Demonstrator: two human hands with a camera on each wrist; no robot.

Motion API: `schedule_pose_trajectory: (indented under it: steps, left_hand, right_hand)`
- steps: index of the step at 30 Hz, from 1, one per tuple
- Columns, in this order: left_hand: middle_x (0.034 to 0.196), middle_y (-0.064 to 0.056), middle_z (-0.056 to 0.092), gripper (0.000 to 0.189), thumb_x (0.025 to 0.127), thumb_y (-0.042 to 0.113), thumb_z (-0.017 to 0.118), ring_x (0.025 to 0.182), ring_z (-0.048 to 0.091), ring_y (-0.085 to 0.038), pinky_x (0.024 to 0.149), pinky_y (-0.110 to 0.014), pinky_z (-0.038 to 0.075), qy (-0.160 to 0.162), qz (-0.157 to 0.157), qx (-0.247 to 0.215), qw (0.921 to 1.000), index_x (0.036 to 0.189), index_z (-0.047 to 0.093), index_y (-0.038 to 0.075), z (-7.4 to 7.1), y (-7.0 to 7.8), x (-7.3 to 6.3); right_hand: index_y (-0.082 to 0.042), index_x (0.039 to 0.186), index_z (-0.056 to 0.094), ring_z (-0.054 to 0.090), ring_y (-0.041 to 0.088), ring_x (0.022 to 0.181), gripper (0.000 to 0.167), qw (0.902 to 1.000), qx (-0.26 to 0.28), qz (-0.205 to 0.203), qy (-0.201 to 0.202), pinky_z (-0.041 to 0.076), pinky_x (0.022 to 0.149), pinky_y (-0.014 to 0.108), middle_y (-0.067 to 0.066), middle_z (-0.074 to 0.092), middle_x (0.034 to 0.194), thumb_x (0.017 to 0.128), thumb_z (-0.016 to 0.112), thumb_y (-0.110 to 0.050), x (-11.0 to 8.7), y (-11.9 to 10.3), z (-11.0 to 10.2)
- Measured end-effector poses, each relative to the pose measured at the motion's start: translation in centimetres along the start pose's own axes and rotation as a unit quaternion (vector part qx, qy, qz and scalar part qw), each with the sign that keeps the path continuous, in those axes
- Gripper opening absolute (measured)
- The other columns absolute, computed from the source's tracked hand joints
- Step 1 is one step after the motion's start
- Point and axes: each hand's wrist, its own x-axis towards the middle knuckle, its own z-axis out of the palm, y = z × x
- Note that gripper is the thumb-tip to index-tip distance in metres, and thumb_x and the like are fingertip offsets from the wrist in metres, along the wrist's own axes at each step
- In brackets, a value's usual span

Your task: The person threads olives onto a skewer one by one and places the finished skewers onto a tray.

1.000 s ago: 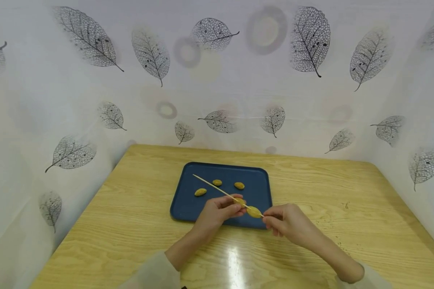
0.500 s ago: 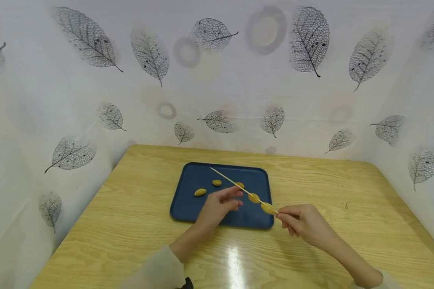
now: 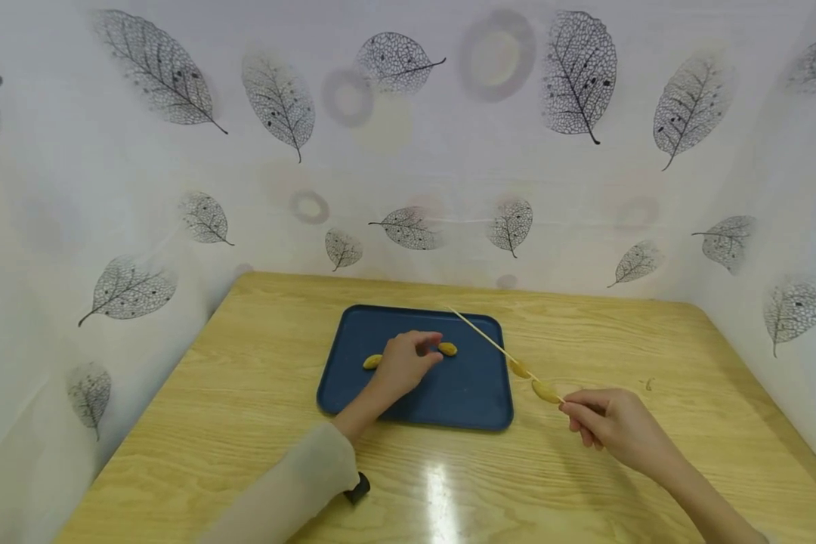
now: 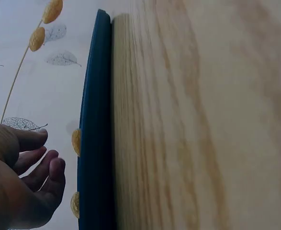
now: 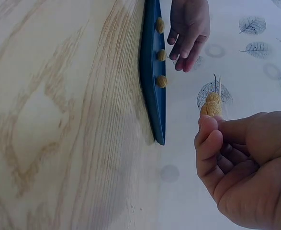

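Right, your right hand (image 3: 619,423) pinches the near end of a thin stick (image 3: 483,334) in the air, with two threaded pieces (image 3: 547,391) just past your grip, one beyond the other, and the bare length slanting off toward the blue tray (image 3: 449,397). Your left hand (image 3: 403,364) hangs over that tray, thumb apart from bent fingers, near the right loose piece (image 3: 447,349). The left loose piece (image 3: 372,362) is partly covered by your hand in the head view, the right wrist view shows three on the tray, and it sits on the wood-grain surface (image 3: 245,438).
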Motion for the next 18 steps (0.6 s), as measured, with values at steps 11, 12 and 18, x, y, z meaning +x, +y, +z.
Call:
schedule_pose_trajectory:
  steps: [11, 12, 18]
  left_hand:
    - [0.125, -0.009, 0.071, 0.037, 0.095, 0.009, 0.077, 0.109, 0.068, -0.024, 0.094, -0.040, 0.058, -0.021, -0.006, 0.084, 0.9962, 0.131, 0.071, 0.005, 1.1, 0.4, 1.8]
    - [0.125, -0.009, 0.070, 0.037, 0.095, 0.008, 0.076, 0.110, 0.068, -0.024, 0.095, -0.040, 0.057, -0.022, -0.009, 0.085, 0.9961, 0.131, 0.071, 0.006, 1.2, 0.4, 1.9]
    - [0.124, -0.009, 0.071, 0.034, 0.095, 0.006, 0.075, 0.113, 0.067, -0.025, 0.098, -0.043, 0.056, -0.013, -0.028, 0.108, 0.9936, 0.129, 0.073, 0.007, 1.6, 0.5, 2.4]
  right_hand:
    - [-0.001, 0.093, 0.074, 0.050, 0.010, 0.049, 0.022, 0.9998, 0.002, 0.020, -0.007, 0.044, 0.042, 0.025, -0.003, 0.058, 0.063, 0.106, 0.060, -0.013, -0.3, 0.1, -0.6]
    - [-0.001, 0.093, 0.074, 0.050, 0.010, 0.049, 0.022, 0.9998, 0.003, 0.018, -0.007, 0.044, 0.042, 0.025, -0.003, 0.058, 0.063, 0.106, 0.060, -0.013, -0.4, 0.1, -0.6]
    - [-0.002, 0.090, 0.074, 0.050, 0.009, 0.049, 0.023, 0.9997, -0.001, 0.022, -0.007, 0.045, 0.042, 0.025, -0.004, 0.057, 0.063, 0.106, 0.060, -0.012, -0.5, 0.3, -0.6]
